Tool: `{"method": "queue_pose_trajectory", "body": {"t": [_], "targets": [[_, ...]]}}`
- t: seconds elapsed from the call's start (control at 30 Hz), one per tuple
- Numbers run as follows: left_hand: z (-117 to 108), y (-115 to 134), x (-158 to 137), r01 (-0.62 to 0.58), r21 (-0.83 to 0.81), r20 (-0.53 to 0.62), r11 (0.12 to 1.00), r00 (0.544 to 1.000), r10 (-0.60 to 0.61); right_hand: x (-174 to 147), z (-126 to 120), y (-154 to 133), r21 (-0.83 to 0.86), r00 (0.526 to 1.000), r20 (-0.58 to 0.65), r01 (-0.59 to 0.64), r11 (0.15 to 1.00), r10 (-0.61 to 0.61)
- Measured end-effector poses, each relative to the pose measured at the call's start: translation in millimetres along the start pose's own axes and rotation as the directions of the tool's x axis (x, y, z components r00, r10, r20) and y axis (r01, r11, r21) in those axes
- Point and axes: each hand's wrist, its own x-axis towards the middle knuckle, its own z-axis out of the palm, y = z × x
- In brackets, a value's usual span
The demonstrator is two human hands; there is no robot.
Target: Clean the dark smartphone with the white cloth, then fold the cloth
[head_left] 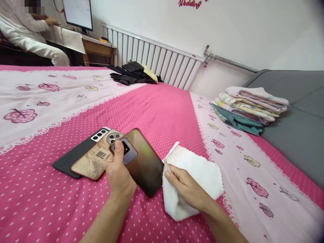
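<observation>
My left hand is closed on a smartphone with a glossy brown back, its thumb lying over the camera area. The phone is tilted, camera end up and to the left. Left of it, a gold patterned smartphone with a round camera module lies partly over a black smartphone; both show their backs. White cloth with a scalloped edge is pinched in my right hand, close to the brown phone's right edge. The cloth hangs open across the bedspread, and the fingers under it are hidden.
Under everything spreads a pink dotted bedspread. Folded fabrics are stacked at the right by a grey headboard. Dark clothes lie at the far edge, before a white radiator. A person sits at a desk with a monitor.
</observation>
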Motion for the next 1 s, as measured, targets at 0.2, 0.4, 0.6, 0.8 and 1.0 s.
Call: {"method": "queue_pose_trajectory", "body": {"t": [0.2,0.4,0.6,0.8,1.0], "targets": [[6,2,3,0.103,-0.150,0.001,0.983,0.995,-0.104,3,8,5,0.232,0.985,-0.174,0.040,0.972,0.001],[3,2,2,0.189,-0.032,0.143,0.981,0.973,-0.183,2,-21,6,-0.072,0.873,-0.473,0.094,0.993,-0.117],[-6,-10,1,0.381,0.256,0.199,0.888,0.879,-0.434,-2,-35,-1,-0.484,0.782,-0.428,0.225,0.846,-0.453],[0,-11,-2,0.538,0.066,-0.037,0.840,0.843,-0.537,-10,-25,-16,-0.680,0.709,-0.289,0.322,0.659,-0.643],[6,-8,-11,0.712,-0.154,0.054,0.685,0.698,-0.714,-16,-16,-22,-0.709,0.666,-0.215,0.396,0.583,-0.714]]}}
